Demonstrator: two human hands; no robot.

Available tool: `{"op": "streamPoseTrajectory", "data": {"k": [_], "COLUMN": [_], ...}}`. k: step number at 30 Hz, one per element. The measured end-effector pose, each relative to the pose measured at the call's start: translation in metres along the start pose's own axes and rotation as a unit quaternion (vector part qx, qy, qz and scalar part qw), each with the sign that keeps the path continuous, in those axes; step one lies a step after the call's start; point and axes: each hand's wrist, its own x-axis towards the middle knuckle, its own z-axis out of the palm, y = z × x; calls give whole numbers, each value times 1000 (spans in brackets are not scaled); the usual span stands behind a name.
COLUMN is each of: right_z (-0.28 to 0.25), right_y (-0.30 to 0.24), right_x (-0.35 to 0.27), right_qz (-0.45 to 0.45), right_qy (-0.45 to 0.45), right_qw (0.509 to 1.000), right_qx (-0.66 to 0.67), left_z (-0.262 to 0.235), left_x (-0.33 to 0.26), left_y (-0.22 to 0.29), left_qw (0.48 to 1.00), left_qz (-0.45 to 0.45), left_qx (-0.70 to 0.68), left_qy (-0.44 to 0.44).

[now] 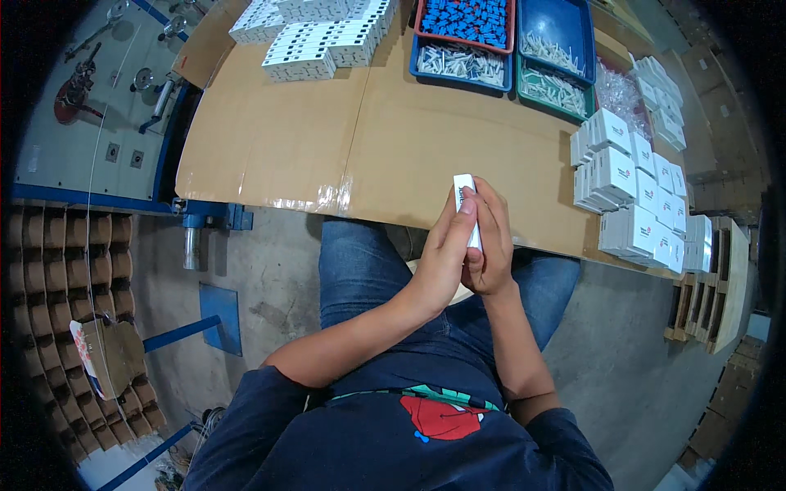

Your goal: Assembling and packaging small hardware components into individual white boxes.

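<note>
Head view. Cardboard-covered desk (327,139). Far left edge: stacks of flat white cartons with dark bands (319,37). Far centre: red tray of blue parts (467,20), blue tray of white parts (461,64), green tray of white parts (555,88). Right edge: stacked small white boxes (630,196), some bearing a small red mark.

Slim white box (467,204) sits at the near desk edge, clasped between both hands. Left hand (446,250) lies along its left face, fingers extended to its top. Right hand (490,245) wraps it from the right, fingers curled. Both grips closed on it.

Long axis runs roughly away from the person, upper end protruding above the fingertips, lower end hidden in the palms.
</note>
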Motion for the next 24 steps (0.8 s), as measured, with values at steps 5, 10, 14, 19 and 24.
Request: {"op": "streamPoseTrajectory", "data": {"k": [5,10,14,19,24], "right_z": [-1,-2,0,1,5], "right_y": [-1,2,2,3,2], "right_x": [1,-1,-2,-1,-1], "right_qz": [6,2,-1,-6,10], "right_qy": [2,-4,1,1,-1], "right_qw": [1000,1000,1000,1000,999], "right_qx": [9,11,17,27,37], "left_z": [5,4,3,0,-4], "left_x": [-1,1,0,2,5], "left_y": [1,-2,-3,-6,-11], "left_qw": [999,999,999,999,999], "left_qz": [-11,3,-2,0,18], "left_qx": [-28,-37,-44,-41,-37], "left_qy": [11,8,16,24,24]}}
